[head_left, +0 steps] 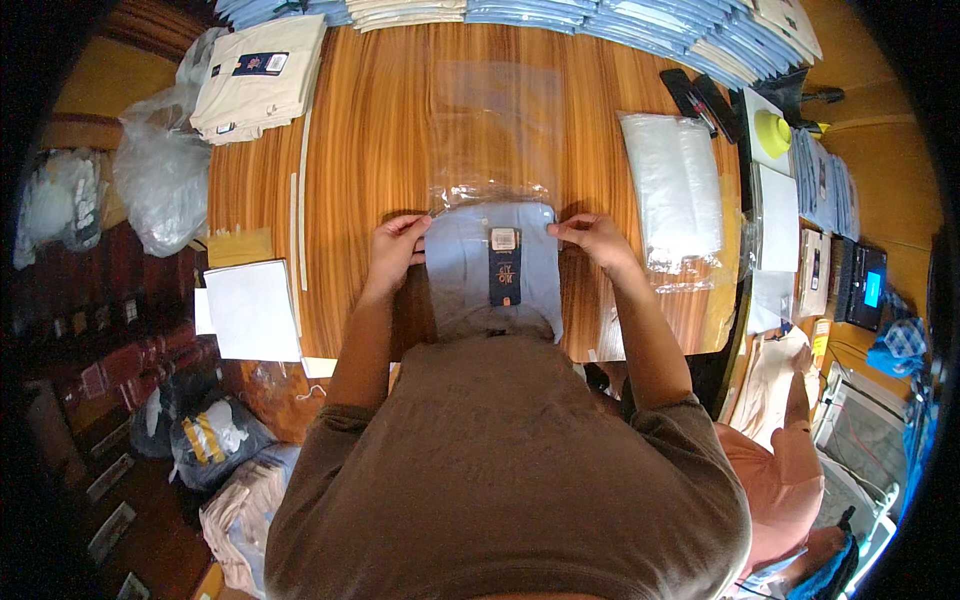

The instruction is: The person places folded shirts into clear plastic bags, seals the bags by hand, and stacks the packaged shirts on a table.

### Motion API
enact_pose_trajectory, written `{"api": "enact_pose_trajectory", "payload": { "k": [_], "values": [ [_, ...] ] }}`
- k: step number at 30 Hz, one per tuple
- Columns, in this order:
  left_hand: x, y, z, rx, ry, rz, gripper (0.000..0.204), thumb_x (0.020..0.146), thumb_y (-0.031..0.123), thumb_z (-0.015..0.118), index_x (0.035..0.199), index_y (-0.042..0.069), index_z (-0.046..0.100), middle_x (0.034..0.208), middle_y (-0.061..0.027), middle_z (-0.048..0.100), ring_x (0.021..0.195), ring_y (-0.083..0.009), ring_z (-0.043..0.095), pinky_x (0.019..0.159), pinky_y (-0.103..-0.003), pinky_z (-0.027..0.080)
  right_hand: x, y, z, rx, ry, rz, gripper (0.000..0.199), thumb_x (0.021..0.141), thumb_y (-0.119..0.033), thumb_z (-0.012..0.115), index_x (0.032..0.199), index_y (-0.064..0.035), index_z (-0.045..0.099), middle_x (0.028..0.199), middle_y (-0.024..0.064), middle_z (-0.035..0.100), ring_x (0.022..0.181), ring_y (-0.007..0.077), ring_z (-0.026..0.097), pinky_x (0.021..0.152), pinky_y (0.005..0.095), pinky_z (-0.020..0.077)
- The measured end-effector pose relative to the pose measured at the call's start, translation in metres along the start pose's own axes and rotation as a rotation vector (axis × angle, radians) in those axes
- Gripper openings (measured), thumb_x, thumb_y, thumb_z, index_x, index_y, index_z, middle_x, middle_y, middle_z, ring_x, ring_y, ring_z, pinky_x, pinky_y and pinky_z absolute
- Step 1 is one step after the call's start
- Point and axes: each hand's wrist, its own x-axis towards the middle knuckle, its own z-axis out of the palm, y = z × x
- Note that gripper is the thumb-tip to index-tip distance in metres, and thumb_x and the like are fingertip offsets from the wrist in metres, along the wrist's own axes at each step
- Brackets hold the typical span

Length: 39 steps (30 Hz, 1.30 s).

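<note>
A folded light-blue garment (458, 262) lies at the table's near edge against my body, with a dark tag (504, 272) on its front. Beyond it a clear plastic bag (495, 130) is spread flat, its crinkled near end meeting the garment's far edge. How far the plastic reaches over the cloth I cannot tell. My left hand (398, 254) pinches the bag's edge at the garment's far left corner. At the far right corner my right hand (600, 242) pinches likewise, thumb and forefinger together. Whether cloth is also caught in either pinch is unclear.
Folded beige trousers (258, 80) lie at the far left. A stack of clear bags (675, 190) rests on the right. Piles of packed blue garments (530, 12) line the far edge. White paper (252, 312) sits near left. Another person (775, 480) works at the right.
</note>
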Motion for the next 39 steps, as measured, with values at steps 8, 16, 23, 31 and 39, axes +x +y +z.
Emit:
{"api": "enact_pose_trajectory", "payload": {
  "k": [8,16,23,31,39],
  "values": [
    [-0.007,0.019,0.011,0.085,0.13,-0.042,0.031,0.101,0.023,0.073,0.117,-0.003,0.071,0.106,-0.01,0.074,0.08,-0.0202,0.075,0.062,-0.034,0.061,0.022,-0.007,-0.004,-0.081,-0.085,-0.017,0.04,0.081,-0.036,0.093,0.089,0.0,0.079,0.079,0.0069,0.075,0.069,0.0134,0.066,0.063,0.0287,0.053],
    [-0.033,0.011,0.002,-0.042,0.022,-0.035,0.034,0.101,0.025,0.074,0.123,-0.001,0.071,0.112,-0.0101,0.076,0.094,-0.0199,0.075,0.078,-0.034,0.062,0.012,-0.005,-0.008,0.009,-0.12,0.043,0.039,0.081,-0.037,0.093,0.087,-0.0001,0.08,0.08,0.0076,0.076,0.071,0.0139,0.068,0.066,0.0275,0.0528],
    [-0.024,-0.018,-0.011,-0.043,-0.13,0.181,0.039,0.101,0.012,0.068,0.136,-0.005,0.064,0.119,-0.0104,0.075,0.105,-0.0192,0.073,0.086,-0.035,0.06,0.01,-0.017,-0.004,-0.009,-0.089,-0.016,0.037,0.084,-0.033,0.091,0.085,0.002,0.079,0.078,0.0074,0.075,0.071,0.0126,0.066,0.067,0.0283,0.0521],
    [-0.004,0.047,0.022,0.117,-0.007,-0.031,0.028,0.099,0.016,0.073,0.121,0.0,0.07,0.105,-0.0105,0.077,0.087,-0.0166,0.073,0.071,-0.032,0.06,0.019,-0.003,-0.004,-0.019,-0.116,-0.049,0.031,0.086,-0.03,0.089,0.085,-0.0006,0.079,0.076,0.0053,0.075,0.068,0.0115,0.064,0.066,0.0286,0.0504],
    [0.006,0.018,0.013,-0.171,0.075,-0.068,0.026,0.093,0.019,0.082,0.108,0.0,0.072,0.099,-0.0095,0.077,0.08,-0.0166,0.072,0.07,-0.03,0.059,0.012,-0.009,-0.002,0.009,-0.112,0.002,0.033,0.086,-0.032,0.089,0.086,-0.001,0.079,0.077,0.0067,0.075,0.069,0.0128,0.066,0.066,0.029,0.0507]
  ]
}}
